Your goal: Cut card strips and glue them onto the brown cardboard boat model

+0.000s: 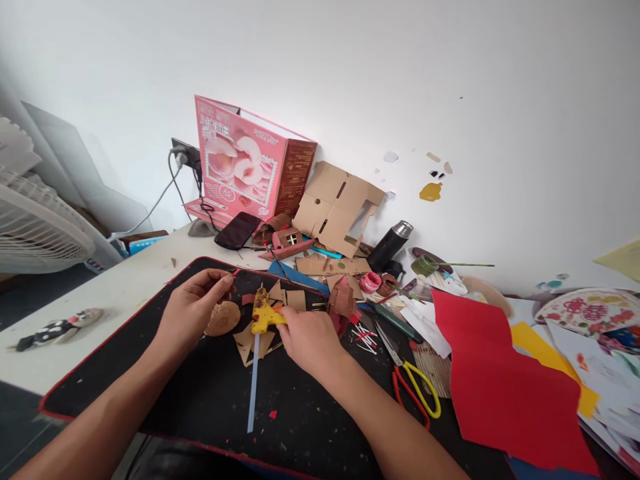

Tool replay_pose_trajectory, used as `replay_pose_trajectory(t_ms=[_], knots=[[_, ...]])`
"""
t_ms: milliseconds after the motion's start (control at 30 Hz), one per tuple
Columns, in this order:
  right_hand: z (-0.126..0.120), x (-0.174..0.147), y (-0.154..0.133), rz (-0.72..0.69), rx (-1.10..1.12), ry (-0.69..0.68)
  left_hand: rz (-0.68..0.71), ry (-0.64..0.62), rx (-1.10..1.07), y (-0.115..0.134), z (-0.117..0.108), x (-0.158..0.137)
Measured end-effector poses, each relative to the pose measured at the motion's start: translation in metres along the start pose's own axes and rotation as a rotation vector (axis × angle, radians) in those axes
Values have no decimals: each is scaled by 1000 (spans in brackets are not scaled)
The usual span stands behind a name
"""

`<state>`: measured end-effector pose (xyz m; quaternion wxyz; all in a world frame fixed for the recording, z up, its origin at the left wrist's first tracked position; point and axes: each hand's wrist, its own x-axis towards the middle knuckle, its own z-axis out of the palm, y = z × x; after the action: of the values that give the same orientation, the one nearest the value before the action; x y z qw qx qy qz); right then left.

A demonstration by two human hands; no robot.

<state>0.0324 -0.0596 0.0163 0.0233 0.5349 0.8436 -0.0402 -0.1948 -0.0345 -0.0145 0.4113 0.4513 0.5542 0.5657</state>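
Note:
My right hand is wrapped round the handle of a yellow hot glue gun, its nozzle pointing away from me. A long translucent glue stick sticks out of its back end. In a pinch, my left hand holds a small red piece, too small to make out fully. A round cardboard disc lies beside the left fingers. Under and around the glue gun are cut cardboard pieces on the black mat. A reddish-brown cardboard shape stands just past my right hand.
Scissors and red paper lie at right. Behind the mat are a phone, a small brown model boat, paint pots, a black flask and a pink box. A fan stands left.

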Motion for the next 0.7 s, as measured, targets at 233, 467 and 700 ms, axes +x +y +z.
replay_pose_trajectory(t_ms=[233,467,700], knots=[[-1,8,-8,-3,85,29,4,10,65,7,2,-2],[2,-20,-10,-64,401,160,-67,39,180,21,5,-7],[21,-55,42,56,656,484,-97,58,433,38,18,-14]])
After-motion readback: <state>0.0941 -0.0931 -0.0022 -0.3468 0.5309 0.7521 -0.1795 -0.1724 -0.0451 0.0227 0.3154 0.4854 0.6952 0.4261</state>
